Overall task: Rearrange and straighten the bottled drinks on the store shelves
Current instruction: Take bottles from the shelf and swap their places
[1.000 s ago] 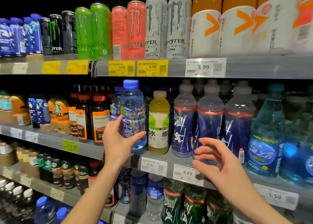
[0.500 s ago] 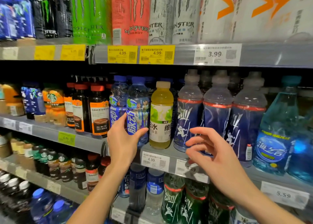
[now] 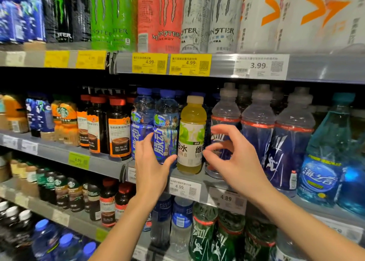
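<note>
A: The blue-capped bottle (image 3: 165,126) is standing upright at the middle shelf's (image 3: 102,163) front edge, its blue label facing out.

B: And the yellow bottle (image 3: 191,136) is sitting just to its right, cream cap up, green-and-white label showing.

A: Right of that, three clear blue-labelled bottles (image 3: 256,134) are lining up, grey caps on top.

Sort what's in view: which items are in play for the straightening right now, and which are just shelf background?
In play: left hand gripping blue-capped bottle; right hand reaching toward yellow vitamin bottle.

Background: Monster cans, coffee bottles, price tags.
</note>
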### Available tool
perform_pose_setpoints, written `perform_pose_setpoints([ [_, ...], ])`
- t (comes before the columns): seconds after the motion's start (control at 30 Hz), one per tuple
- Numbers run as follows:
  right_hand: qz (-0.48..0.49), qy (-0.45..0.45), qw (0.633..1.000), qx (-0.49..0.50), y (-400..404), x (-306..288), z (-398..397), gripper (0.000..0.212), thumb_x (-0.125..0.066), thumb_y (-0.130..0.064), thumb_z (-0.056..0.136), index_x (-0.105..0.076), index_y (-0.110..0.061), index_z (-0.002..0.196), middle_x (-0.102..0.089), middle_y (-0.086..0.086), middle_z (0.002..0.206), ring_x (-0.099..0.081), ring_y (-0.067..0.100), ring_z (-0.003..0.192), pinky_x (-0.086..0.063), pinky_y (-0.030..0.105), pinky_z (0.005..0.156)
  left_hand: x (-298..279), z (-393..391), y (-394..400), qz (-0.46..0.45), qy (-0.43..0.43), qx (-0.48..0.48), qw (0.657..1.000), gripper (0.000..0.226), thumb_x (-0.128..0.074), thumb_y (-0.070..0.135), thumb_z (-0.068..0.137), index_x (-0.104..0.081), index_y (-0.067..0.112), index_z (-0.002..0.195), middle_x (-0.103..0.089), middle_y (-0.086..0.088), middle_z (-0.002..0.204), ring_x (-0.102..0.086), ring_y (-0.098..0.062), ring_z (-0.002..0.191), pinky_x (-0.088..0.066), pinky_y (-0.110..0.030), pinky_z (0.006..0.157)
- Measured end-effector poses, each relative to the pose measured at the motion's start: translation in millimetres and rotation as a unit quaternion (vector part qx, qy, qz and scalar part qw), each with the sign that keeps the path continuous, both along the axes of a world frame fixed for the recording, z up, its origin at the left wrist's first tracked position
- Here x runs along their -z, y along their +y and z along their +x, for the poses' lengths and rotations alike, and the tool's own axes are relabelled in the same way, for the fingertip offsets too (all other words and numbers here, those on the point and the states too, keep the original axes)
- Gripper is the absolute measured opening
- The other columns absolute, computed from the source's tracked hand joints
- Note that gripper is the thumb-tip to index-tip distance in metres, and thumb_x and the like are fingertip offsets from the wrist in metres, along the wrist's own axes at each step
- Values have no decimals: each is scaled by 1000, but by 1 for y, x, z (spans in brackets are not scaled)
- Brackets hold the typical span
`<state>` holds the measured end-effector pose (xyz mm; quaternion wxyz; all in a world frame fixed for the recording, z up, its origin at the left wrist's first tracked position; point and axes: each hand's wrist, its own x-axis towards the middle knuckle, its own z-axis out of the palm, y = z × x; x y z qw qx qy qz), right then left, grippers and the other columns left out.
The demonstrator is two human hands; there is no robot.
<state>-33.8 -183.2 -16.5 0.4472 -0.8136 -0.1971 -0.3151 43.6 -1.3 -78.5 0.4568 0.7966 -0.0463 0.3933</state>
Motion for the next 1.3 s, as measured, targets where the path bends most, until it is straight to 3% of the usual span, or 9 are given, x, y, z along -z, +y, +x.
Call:
perform_pose_setpoints([
  [0.1, -12, -32, 999, 15, 12, -18, 17, 61, -79, -20, 81, -48, -24, 133, -52, -10, 125, -69, 6, 85, -60, 43, 71, 10, -12, 1, 8, -58, -9, 998, 67, -83, 16, 76, -47, 12, 133, -47, -3, 123, -48, -23, 119, -45, -39, 100],
  [0.2, -76, -14, 996, 47, 26, -35, 36, 91, -81, -38, 76, -28, -25, 149, -55, 0, 128, -70, 7, 79, -58, 43, 82, 14, -21, 1, 36, -82, 11, 996, 49, -80, 13, 77, -55, 16, 120, -52, 1, 116, -51, -20, 114, -42, -27, 94],
  [0.37, -173, 62, 974, 136, 44, -47, 54, 121, -78, -54, 75, 7, -26, 156, -50, 17, 138, -64, 39, 106, -55, 50, 88, 6, -29, -1, 62, -75, 52, 994, 38, -78, 17, 80, -58, 21, 111, -52, 9, 109, -54, -11, 107, -43, -23, 89],
  [0.53, -108, 36, 976, 186, 46, -41, 45, 108, -81, -43, 75, -12, -23, 155, -41, 5, 148, -50, 33, 128, -47, 44, 95, -5, -37, -4, 67, -81, 73, 992, 42, -79, 19, 79, -56, 21, 115, -53, 10, 108, -54, -9, 106, -45, -24, 91],
  [0.67, -57, -47, 984, 161, 38, -29, 25, 80, -87, -41, 64, -47, -27, 132, -46, -10, 122, -48, 17, 113, -43, 33, 82, -14, -46, -5, 76, -67, 101, 990, 57, -83, 25, 74, -53, 20, 122, -54, 8, 111, -52, -5, 106, -37, -8, 90],
  [0.83, 43, -87, 993, 60, 25, -17, -6, 68, -92, -19, 57, -57, -22, 115, -49, -10, 111, -49, 0, 100, -40, 11, 83, -25, -63, -15, 76, -53, 162, 982, 71, -85, 23, 66, -48, 27, 126, -55, 14, 119, -50, 4, 113, -37, -6, 94],
  [1.0, 94, -125, 988, 19, -9, -31, -48, 73, -93, -21, 59, -56, -24, 122, -50, -7, 116, -56, 8, 111, -55, 38, 87, -44, -90, -42, 87, -61, 207, 972, 68, -80, 29, 63, -43, 50, 116, -54, 33, 115, -49, 16, 111, -37, -2, 88],
  [1.13, 65, -117, 991, 14, -50, -43, -90, 77, -93, -27, 62, -55, -27, 128, -52, -9, 120, -56, 8, 114, -56, 37, 87, -55, -116, -77, 67, -45, 287, 954, 60, -87, 20, 60, -59, 35, 112, -69, 22, 104, -66, 1, 95, -53, -20, 79],
  [1.3, 99, -66, 993, 22, -106, -38, -127, 75, -90, -34, 62, -52, -36, 127, -55, -11, 123, -57, 8, 117, -56, 40, 90, -51, -150, -139, 60, -48, 307, 949, 62, -91, 10, 55, -63, 36, 102, -69, 27, 94, -65, 6, 83, -45, -6, 67],
])
